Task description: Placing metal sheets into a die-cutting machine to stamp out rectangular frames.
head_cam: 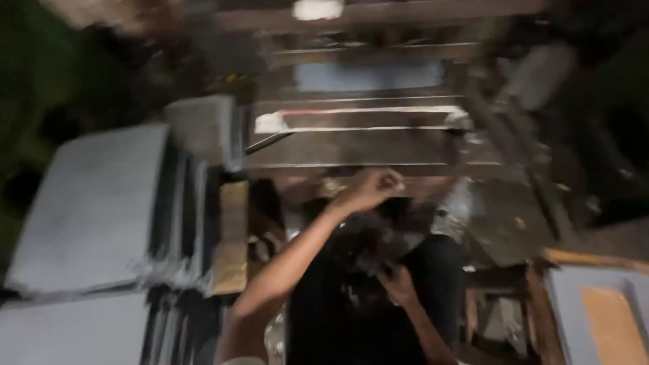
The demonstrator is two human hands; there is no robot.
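Bare forearms, bare hands (370, 189) — no sleeves, no gloves.

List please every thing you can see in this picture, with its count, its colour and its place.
Stack of flat panels: one stack, grey, on the left; the exact number is blurred.
Second stack of panels: one, grey, bottom left corner.
Wooden frame: one, dark brown with crossbars, top centre.
Wooden strip: one, tan, beside the left stack.
Panel with tan patch: one, grey, bottom right.
Dark object: one, black, lower centre under the hands; blur hides what it is.
Left hand: one, fist-like, raised at centre by the frame's lower edge.
Right hand: one, low at centre, on the dark object.
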